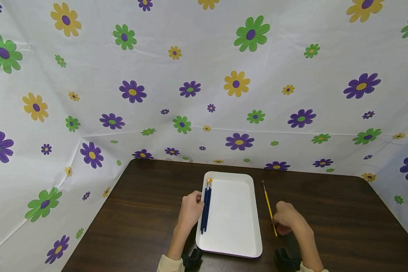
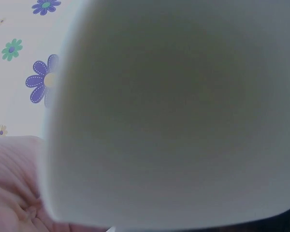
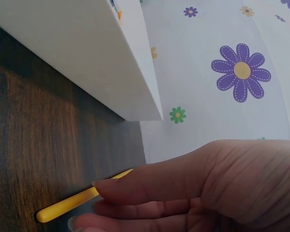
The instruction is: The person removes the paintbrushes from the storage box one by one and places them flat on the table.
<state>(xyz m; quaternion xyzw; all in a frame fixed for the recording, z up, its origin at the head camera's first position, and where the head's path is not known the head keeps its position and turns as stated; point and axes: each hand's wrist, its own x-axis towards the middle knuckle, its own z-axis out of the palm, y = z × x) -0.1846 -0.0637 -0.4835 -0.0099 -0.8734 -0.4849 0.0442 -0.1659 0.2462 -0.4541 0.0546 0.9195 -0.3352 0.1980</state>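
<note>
A white rectangular tray [image 1: 231,211] lies on the table, with dark blue paintbrushes [image 1: 206,209] side by side along its left wall, orange tips at the far end. My left hand [image 1: 190,209] holds the tray's left rim, close beside these brushes; in the left wrist view the tray's blurred white side [image 2: 174,121] covers most of the hand. To the right of the tray, a yellow paintbrush [image 1: 268,202] rests on the table, bristles pointing away. With thumb and curled fingers, my right hand [image 1: 287,218] pinches it near its rounded handle end [image 3: 63,207].
The dark wooden table [image 1: 139,219] carries the tray and brushes. A white cloth [image 1: 204,68] printed with flowers hangs behind the table and along its sides. Dark wrist mounts [image 1: 192,258] sit near both wrists.
</note>
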